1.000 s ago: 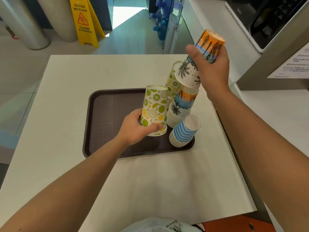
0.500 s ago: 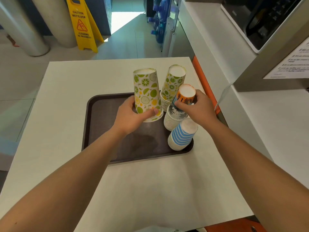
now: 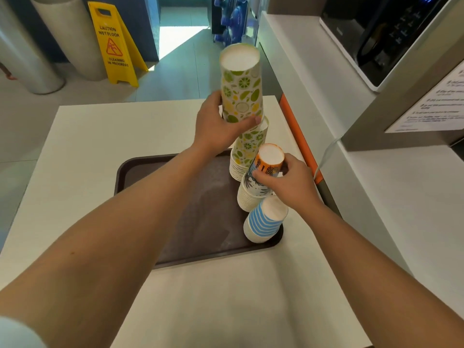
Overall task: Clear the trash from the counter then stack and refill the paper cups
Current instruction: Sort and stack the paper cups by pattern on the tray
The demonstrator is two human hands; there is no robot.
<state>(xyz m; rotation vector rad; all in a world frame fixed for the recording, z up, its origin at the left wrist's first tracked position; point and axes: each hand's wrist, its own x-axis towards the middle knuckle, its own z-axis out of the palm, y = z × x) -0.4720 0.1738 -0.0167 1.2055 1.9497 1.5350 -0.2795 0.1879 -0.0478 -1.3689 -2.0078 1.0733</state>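
A dark brown tray lies on the white counter. Three upside-down stacks of paper cups stand along its right side. My left hand grips a lime-print cup raised directly over the lime-print stack at the back, its rim just over the stack's top. My right hand holds the orange and palm-print cup on top of the middle stack. A blue-striped stack stands nearest me, untouched.
A white side counter with a microwave and a printed notice runs along the right. A yellow wet-floor sign and water bottles stand on the floor beyond the counter. An orange strip edges the counter's right side.
My left hand lifted the lime-print cup off the tray and carried it up and right over the lime stack. My right hand brought the palm-print cup down onto the middle stack.
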